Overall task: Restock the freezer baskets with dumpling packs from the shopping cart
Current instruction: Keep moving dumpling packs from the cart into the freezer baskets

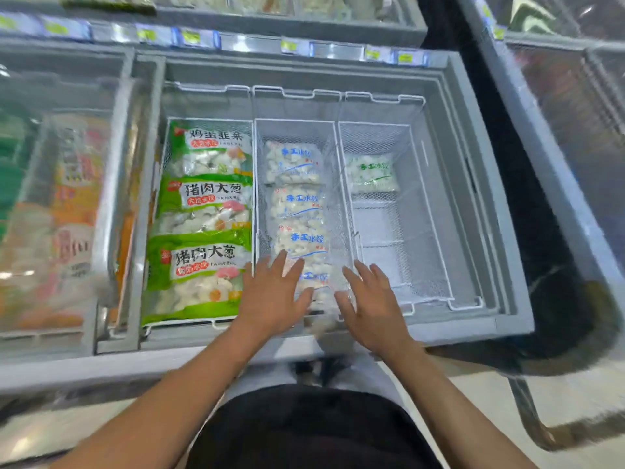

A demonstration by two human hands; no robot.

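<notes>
In the left of the frame, the left basket (162,184) is being filled to the rim by green dumpling packs (203,262). At lower centre, a clear dumpling pack (313,282) is being pressed into the near end of the middle basket (294,125) between the left hand (274,296) and right hand (368,306), fingers straight and spread, gripping nothing. Its long axis is being kept running away from the body, both hands about equally near; the right basket (436,214) is being left nearly bare.

Yellow price labels (191,37) line the freezer's far edge.

Three baskets side by side in freezer (500,204), hands (324,299) on nearest pack (316,280) in middle basket (294,125)
</notes>
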